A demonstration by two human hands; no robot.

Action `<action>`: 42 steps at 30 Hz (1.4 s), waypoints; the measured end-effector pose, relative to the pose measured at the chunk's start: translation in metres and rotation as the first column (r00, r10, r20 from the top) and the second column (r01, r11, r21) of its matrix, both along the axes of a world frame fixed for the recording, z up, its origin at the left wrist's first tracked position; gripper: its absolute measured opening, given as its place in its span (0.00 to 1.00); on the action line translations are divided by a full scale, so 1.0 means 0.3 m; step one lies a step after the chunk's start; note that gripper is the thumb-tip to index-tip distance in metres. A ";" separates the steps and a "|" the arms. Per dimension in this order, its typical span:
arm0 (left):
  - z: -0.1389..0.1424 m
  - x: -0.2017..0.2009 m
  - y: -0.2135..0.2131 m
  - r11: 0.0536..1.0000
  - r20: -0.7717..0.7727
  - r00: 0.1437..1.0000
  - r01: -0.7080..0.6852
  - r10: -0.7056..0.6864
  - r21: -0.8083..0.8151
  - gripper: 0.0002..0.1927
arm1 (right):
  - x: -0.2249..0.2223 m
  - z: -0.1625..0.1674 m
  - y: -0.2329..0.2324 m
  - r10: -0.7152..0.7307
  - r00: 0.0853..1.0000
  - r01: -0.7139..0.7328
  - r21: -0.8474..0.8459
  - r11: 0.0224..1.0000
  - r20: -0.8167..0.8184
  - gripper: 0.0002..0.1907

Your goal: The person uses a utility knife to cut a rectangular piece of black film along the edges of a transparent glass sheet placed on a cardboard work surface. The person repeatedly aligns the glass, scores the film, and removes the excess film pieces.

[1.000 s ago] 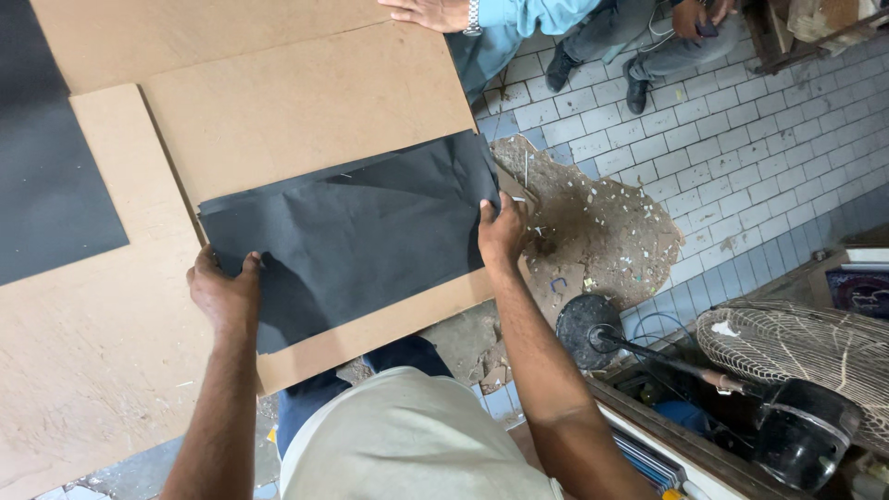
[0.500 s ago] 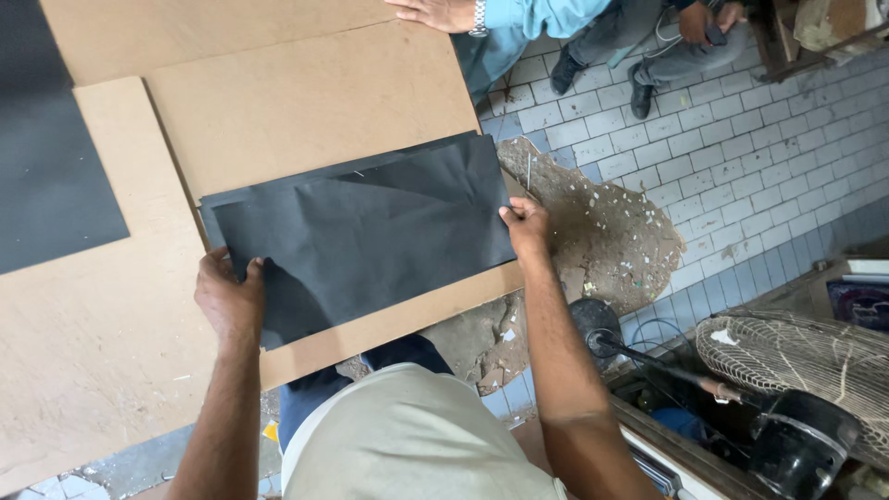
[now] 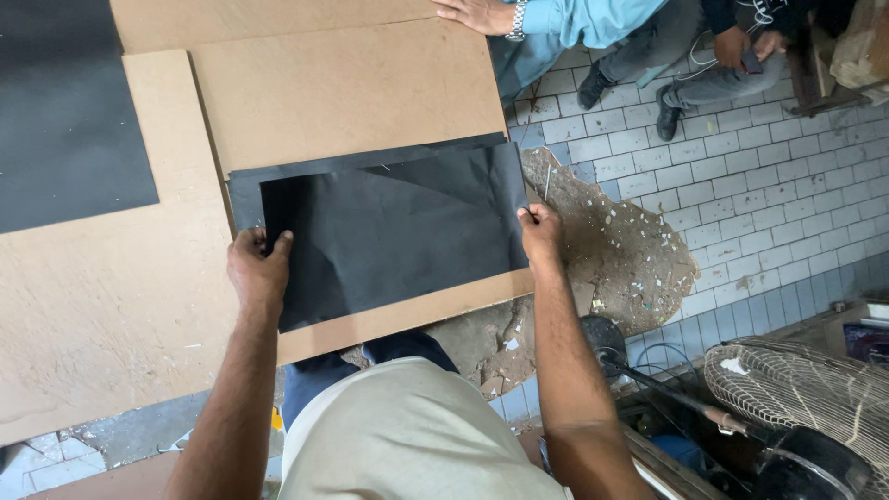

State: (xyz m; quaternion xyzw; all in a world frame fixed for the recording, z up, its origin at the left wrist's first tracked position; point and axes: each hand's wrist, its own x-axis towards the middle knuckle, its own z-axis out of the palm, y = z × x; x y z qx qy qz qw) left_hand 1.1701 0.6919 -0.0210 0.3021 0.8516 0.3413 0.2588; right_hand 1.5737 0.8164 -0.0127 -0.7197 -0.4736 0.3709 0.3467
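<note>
The left hand (image 3: 257, 274) pinches the left edge of a black paper sheet (image 3: 398, 231); the right hand (image 3: 541, 233) pinches its right edge. Between them, the sheet lies over a brown fibreboard panel (image 3: 343, 88).

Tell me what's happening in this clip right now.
A person holds a black rectangular paper sheet at both ends, left hand and right hand, over a brown rectangular fibreboard panel. A second black sheet shows beneath it. Another person's hand rests on the board's far edge.
</note>
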 end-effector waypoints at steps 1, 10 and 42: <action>0.005 0.002 -0.003 0.998 0.078 0.997 -0.014 0.009 0.065 0.18 | -0.003 -0.003 0.001 -0.003 0.999 0.003 -0.001 1.000 0.032 0.08; -0.009 -0.031 0.013 0.978 -0.224 0.974 0.027 0.020 0.205 0.30 | -0.059 0.020 -0.026 0.004 0.857 -0.158 0.256 0.954 0.515 0.19; 0.063 -0.031 0.037 0.906 0.614 0.764 -0.096 -0.199 0.412 0.33 | 0.134 0.664 -0.236 0.206 0.895 -0.083 0.305 0.949 -0.397 0.15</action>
